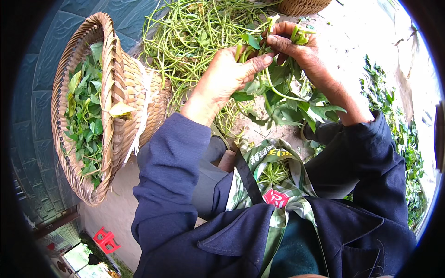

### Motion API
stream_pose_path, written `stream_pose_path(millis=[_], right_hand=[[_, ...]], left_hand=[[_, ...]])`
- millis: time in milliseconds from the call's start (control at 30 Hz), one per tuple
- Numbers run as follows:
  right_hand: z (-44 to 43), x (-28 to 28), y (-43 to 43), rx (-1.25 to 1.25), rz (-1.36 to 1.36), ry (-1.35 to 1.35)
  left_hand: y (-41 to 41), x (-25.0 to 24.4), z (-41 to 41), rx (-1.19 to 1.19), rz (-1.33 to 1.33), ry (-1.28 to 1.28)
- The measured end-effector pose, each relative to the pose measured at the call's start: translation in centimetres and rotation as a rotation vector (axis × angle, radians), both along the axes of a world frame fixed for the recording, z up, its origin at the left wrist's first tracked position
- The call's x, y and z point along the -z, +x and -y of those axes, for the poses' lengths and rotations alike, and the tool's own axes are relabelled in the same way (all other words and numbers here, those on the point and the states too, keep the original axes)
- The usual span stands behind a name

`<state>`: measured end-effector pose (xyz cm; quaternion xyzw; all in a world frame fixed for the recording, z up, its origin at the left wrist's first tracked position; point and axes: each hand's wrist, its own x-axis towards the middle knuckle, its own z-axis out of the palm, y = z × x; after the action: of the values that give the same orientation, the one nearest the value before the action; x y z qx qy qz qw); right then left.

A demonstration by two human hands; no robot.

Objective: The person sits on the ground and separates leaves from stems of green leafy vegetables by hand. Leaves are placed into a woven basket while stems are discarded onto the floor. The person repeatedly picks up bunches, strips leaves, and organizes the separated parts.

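My left hand [226,74] grips green leaf stems between thumb and fingers. Close beside it, my right hand [306,48] pinches the same bunch, with more cut stems curling out between its fingers. From the hands hangs a bunch of leafy green vine [281,100], probably sweet potato, its broad leaves spread over my knees. A checked green-and-white apron [302,173] covers my lap and bears printed writing. Several short green stems [276,172] lie gathered in its fold. Beyond my left hand spreads a large heap of bare stems [194,45].
At left stands a woven basket [139,93] with leaves [88,121] inside, tilted in view. A second wicker basket [302,7] is at the top edge. More leafy vines [403,139] lie along the right. A red plastic stool [106,239] is on the floor, lower left.
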<state>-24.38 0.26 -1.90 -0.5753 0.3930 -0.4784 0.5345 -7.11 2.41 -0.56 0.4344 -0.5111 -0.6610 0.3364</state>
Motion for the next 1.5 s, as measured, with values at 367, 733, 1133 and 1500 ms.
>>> stream_pose_path(millis=[367,733,1133,1500], right_hand=[[-0.1,-0.9,0.1,-0.051,-0.067,0.102],[-0.3,-0.8,0.0,-0.037,0.028,0.260],[0.4,1.7,1.4,0.174,-0.043,0.109],[0.7,2.1,1.4,0.287,-0.537,-0.665]], left_hand=[[0.7,0.5,0.4,-0.009,0.141,-0.137],[-0.2,1.1,0.2,-0.112,0.057,-0.344],[-1.2,1.7,1.4,-0.271,0.123,-0.372],[-1.7,2.1,1.9,-0.315,-0.022,-0.027]])
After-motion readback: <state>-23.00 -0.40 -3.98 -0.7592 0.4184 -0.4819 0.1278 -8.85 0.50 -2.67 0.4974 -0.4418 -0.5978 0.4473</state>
